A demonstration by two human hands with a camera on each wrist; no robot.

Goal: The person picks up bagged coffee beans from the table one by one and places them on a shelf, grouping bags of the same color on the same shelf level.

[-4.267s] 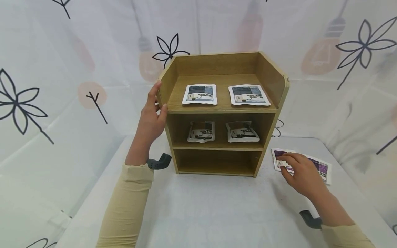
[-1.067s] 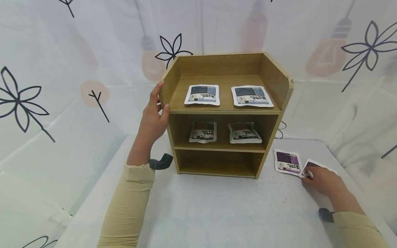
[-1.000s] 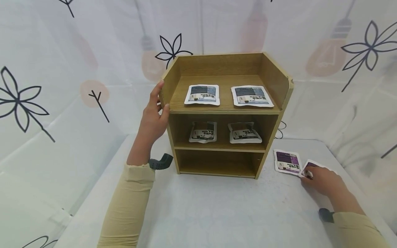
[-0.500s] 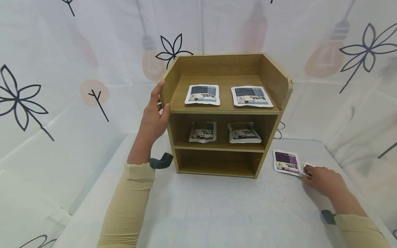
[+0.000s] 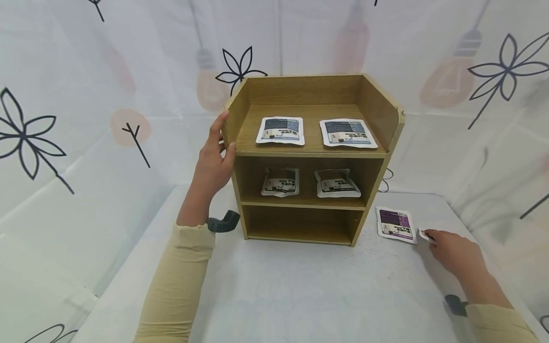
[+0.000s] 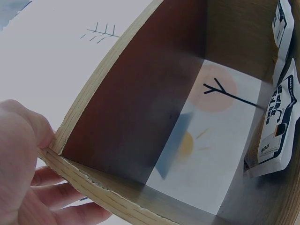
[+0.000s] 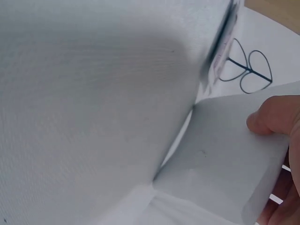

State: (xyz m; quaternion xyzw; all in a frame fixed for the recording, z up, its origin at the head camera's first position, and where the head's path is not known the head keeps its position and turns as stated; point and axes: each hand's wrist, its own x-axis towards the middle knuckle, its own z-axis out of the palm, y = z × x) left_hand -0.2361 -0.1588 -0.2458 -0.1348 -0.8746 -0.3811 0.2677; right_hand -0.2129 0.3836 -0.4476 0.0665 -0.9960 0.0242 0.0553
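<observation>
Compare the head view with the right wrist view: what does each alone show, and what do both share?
Only the head view shows the left hand on the shelf unit and four shelved packets. Only the right wrist view shows the plain white face of the held packet. Both show the right hand gripping that packet.

white table (image 5: pixel 291 290), pale backdrop (image 5: pixel 150 52), black line-drawn flowers (image 5: pixel 507 70), faded pink bulb prints (image 5: pixel 448 85)

Toward the far edge of the desk (image 5: pixel 296 290), a wooden shelf unit (image 5: pixel 310 112) is showing smooth grain and a rough, chipped rim (image 6: pixel 96 182); near the right edge, a pouch (image 7: pixel 220 150) is presenting a smooth, matt, plastic-looking back above finely textured white covering (image 7: pixel 84 122).
</observation>
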